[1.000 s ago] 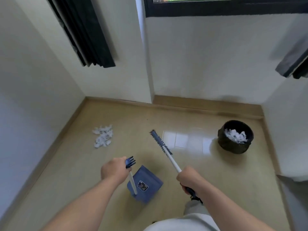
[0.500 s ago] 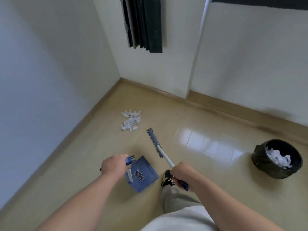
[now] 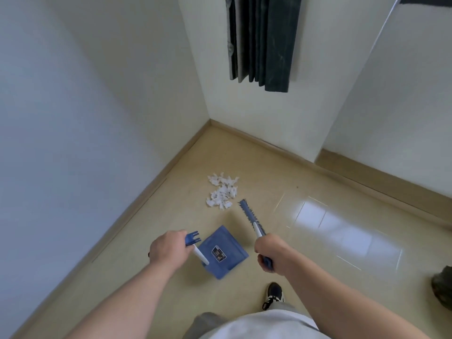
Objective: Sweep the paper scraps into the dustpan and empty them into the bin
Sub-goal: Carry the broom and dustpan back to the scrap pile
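Logged paper scraps [image 3: 222, 190] as a loose heap on the floor [image 3: 318, 187] near the wall corner, ahead of both tools and touching neither. Gripping dustpan [image 3: 222, 252] handle in left hand [image 3: 167, 249], fingers curled round it; gripping hand broom [image 3: 249, 215] in right hand [image 3: 270, 253], fingers closed on the grip. Held with long axis running forward-left, bristle end aimed at the heap's near edge.

Risks, judged:
- Scattering scraps toward the skirting with a brisk stroke.
- Pushing them under a tilted pan lip.
- Spilling en route to the bin [image 3: 442, 287].

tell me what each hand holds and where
Left hand grips the dustpan by the top of its handle; right hand grips the broom near the blue end of its handle.
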`<state>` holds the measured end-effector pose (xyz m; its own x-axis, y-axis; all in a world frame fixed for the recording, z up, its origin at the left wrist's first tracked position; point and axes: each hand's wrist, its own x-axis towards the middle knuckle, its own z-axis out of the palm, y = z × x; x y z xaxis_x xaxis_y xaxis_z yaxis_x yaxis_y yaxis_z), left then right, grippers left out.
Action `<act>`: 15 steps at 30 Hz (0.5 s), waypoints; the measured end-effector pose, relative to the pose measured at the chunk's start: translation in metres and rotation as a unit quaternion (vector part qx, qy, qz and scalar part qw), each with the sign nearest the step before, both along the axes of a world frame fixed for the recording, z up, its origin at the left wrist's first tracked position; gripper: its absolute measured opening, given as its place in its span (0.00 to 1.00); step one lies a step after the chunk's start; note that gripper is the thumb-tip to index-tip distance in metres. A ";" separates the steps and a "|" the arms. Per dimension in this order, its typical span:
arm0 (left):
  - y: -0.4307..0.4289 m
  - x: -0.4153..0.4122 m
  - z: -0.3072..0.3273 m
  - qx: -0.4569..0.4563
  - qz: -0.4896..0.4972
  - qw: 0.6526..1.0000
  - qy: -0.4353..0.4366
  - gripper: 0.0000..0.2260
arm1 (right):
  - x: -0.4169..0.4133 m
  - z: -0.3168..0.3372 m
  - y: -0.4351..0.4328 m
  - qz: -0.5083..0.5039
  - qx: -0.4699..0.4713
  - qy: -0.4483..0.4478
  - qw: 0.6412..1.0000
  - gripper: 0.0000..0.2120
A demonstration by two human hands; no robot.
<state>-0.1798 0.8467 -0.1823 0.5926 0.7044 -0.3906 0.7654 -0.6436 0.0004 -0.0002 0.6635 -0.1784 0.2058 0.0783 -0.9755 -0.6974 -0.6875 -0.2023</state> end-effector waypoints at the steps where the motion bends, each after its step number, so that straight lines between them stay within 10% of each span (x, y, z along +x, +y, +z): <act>1: 0.013 0.003 0.001 0.004 0.005 1.000 -0.002 0.11 | 0.003 0.002 0.012 0.012 -0.008 0.004 1.000 0.10; 15: 0.269 0.019 -0.023 -0.037 -0.034 0.999 -0.006 0.10 | 0.006 -0.018 0.236 -0.107 -0.056 -0.055 0.991 0.09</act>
<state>-0.1610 1.1157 -0.2048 0.6430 0.6323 -0.4321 0.7197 -0.6919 0.0585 0.0054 0.8990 -0.1963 0.3109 -0.0870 -0.9464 -0.8081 -0.5484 -0.2151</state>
